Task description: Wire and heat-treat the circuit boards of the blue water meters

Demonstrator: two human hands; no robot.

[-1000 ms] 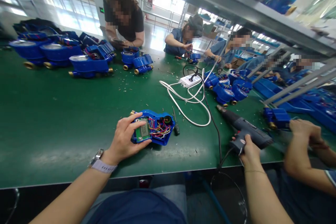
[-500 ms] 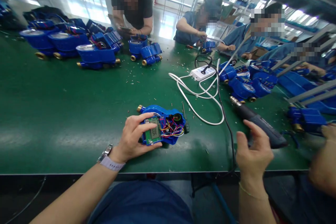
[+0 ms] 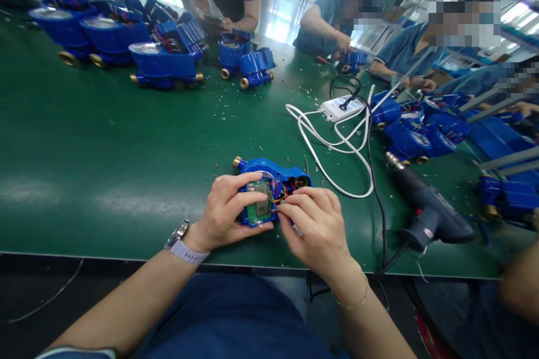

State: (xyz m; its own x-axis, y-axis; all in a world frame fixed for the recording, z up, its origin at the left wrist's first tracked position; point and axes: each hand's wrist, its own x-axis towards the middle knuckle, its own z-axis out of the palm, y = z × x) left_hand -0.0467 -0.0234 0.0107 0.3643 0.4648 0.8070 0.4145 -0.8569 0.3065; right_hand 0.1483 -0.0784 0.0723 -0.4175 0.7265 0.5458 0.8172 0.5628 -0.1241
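A blue water meter [image 3: 269, 166] with a brass end lies on the green bench, its electronics housing uncovered. Inside sits a green circuit board [image 3: 252, 214] with a small display, and coloured wires run from it into the housing. My left hand [image 3: 229, 210] grips the board's end of the meter, thumb below and fingers across the top. My right hand [image 3: 316, 225] is at the board's right edge, its thumb and forefinger pinched at the wires [image 3: 277, 196]. Its fingers cover part of the housing. A thin metal shaft [image 3: 306, 164] shows behind the meter.
A black heat gun [image 3: 433, 207] lies to the right, its cord hanging over the front edge. Beyond the meter are a white power strip [image 3: 342, 107] and looped cable. More blue meters [image 3: 164, 64] stand at the back left and right. Several people work around the bench.
My right hand has moved left from beside the heat gun to the meter's wires and closed in a pinch. My left hand still holds the meter. The view has shifted slightly.
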